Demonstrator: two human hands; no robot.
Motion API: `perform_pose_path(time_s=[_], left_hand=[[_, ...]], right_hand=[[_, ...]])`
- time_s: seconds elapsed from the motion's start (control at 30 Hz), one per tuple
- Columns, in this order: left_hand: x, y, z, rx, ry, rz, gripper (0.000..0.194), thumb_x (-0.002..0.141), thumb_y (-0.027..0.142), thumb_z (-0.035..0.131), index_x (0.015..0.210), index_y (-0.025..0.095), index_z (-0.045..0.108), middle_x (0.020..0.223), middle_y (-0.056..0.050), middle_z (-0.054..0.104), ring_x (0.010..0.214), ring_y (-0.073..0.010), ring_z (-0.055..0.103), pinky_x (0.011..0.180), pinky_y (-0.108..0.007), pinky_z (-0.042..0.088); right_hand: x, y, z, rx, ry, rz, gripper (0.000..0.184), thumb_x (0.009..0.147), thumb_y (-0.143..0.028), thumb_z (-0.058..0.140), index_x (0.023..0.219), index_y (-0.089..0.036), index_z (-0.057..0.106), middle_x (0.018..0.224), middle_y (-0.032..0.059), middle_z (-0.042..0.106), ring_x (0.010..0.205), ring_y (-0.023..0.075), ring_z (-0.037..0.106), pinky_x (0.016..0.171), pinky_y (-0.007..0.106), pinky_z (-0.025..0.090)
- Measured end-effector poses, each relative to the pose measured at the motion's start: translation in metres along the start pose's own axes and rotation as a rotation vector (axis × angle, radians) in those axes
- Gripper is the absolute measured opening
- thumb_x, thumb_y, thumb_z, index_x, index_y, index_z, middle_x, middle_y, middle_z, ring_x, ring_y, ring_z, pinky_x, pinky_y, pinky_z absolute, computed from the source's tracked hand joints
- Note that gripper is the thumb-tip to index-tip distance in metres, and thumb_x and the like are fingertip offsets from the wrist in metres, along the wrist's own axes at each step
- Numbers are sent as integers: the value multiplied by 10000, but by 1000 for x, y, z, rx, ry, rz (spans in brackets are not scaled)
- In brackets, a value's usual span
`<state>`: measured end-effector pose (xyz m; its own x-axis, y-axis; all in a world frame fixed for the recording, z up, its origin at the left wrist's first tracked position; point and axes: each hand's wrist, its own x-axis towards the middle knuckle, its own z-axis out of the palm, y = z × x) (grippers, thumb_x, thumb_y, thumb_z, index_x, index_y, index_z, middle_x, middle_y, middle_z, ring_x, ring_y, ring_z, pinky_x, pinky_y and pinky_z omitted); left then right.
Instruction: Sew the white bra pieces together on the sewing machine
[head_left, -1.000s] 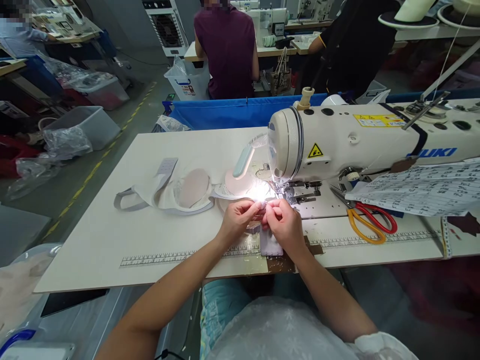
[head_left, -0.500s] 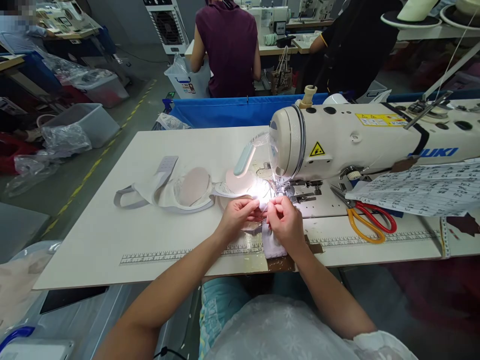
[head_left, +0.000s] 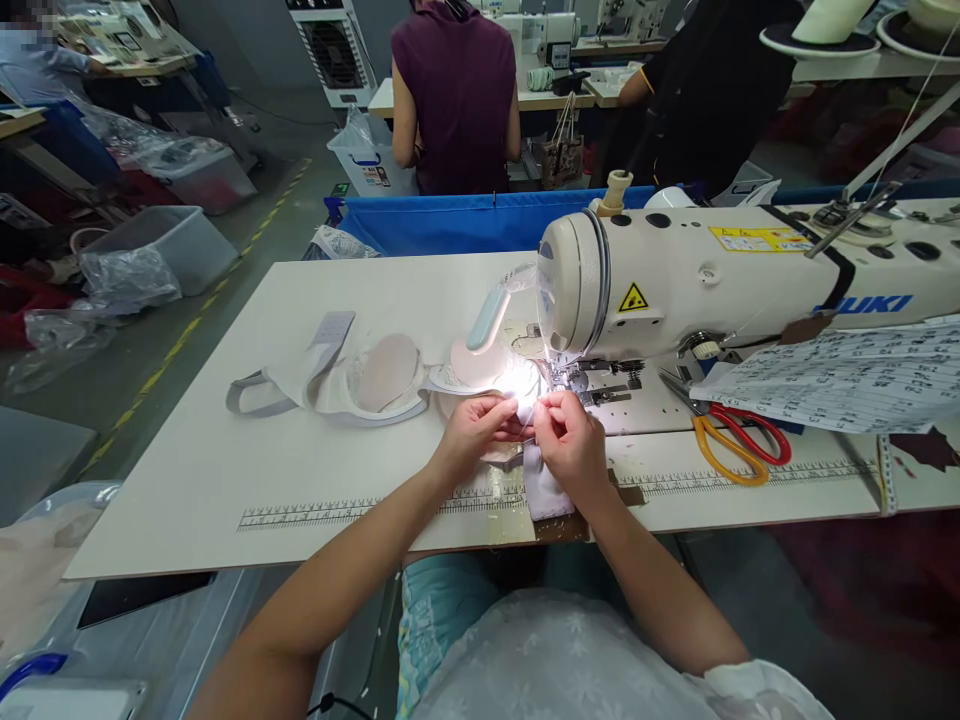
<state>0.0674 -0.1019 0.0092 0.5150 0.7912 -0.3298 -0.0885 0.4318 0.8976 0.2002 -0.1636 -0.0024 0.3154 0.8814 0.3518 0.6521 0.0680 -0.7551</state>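
Observation:
A pale bra [head_left: 391, 375] with beige cup pads lies across the white sewing table [head_left: 225, 455], its right end under the bright lamp by the needle of the sewing machine [head_left: 637, 280]. My left hand [head_left: 484, 432] is closed, thumb and fingers pinching the bra's edge just in front of the needle. Close beside it, my right hand [head_left: 568, 440] is also closed, pinching the bra's pale band [head_left: 544, 485], which hangs toward the table's front edge. Glare from the lamp washes out the fabric at the needle, and my fingers hide the exact gripping spots.
Scissors [head_left: 739, 440] with red and orange handles lie right of my hands, beside a printed paper sheet [head_left: 847, 375]. A ruler strip [head_left: 315, 513] runs along the front edge. Behind a blue cloth barrier [head_left: 450, 222], co-workers sit at other machines.
My hands and the bra stay almost in place; the fingers shift only slightly. In the background, the co-worker in the purple top has moved their left arm a little.

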Motion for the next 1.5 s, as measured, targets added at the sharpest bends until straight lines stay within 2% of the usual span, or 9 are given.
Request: perform_pose_path(time_s=[0.23,0.47,0.57,0.67,0.77,0.9,1.03,1.3,1.5], left_hand=[[4,-2,-5,10,-19,55,314,740,417,704,717,113,630,661,-70,697,649,-188,703,677,-289,564],[9,0,-5,45,29,130,320,735,426,694,678,121,617,622,-27,646,591,-156,674,672,-286,561],[10,2,-6,77,40,158,330,733,438,691,659,128,607,617,-24,646,555,-141,656,603,-257,547],[8,4,-8,152,61,210,346,760,443,667,622,139,574,529,-11,619,481,-114,613,502,-202,493],[6,5,-10,174,20,211,344,796,450,636,644,153,551,455,-8,603,402,-100,568,445,-188,460],[6,7,-10,56,-28,116,342,746,458,695,716,150,551,535,-37,662,505,-152,665,502,-221,523],[8,7,-9,-28,-23,97,363,686,450,752,709,146,555,606,-51,687,620,-189,711,595,-267,570],[10,7,-12,27,-8,108,337,718,447,719,691,134,599,600,-86,698,620,-198,711,557,-246,547],[9,8,-12,77,9,163,302,768,372,677,607,144,561,620,-112,704,639,-215,718,579,-269,556]], right_hand=[[0,1,1,-44,36,-45,139,884,-303,473,861,-202,566,583,-22,648,495,135,576,511,232,405],[2,2,2,-70,-1,-78,146,879,-304,469,848,-203,571,537,-34,613,449,129,529,482,233,373],[2,2,2,-88,-16,-97,134,878,-285,468,827,-204,562,542,-33,608,455,130,531,486,236,369],[3,2,2,-121,-40,-123,120,876,-257,466,810,-206,553,553,-28,605,475,135,544,500,241,372],[6,1,0,-185,-72,-160,119,871,-238,453,813,-205,550,535,-29,581,476,142,545,495,245,362],[16,1,-7,-289,-107,-217,123,861,-227,439,833,-200,555,511,-27,569,463,154,546,463,249,327],[28,3,-11,-340,-136,-290,138,857,-220,421,826,-197,553,495,-24,554,441,157,530,442,254,301],[30,12,-4,-333,-131,-344,132,852,-219,428,835,-194,557,520,-7,579,467,173,555,462,267,336],[30,16,-3,-277,-132,-334,128,843,-214,429,848,-199,556,508,-23,567,448,166,530,480,270,363]])
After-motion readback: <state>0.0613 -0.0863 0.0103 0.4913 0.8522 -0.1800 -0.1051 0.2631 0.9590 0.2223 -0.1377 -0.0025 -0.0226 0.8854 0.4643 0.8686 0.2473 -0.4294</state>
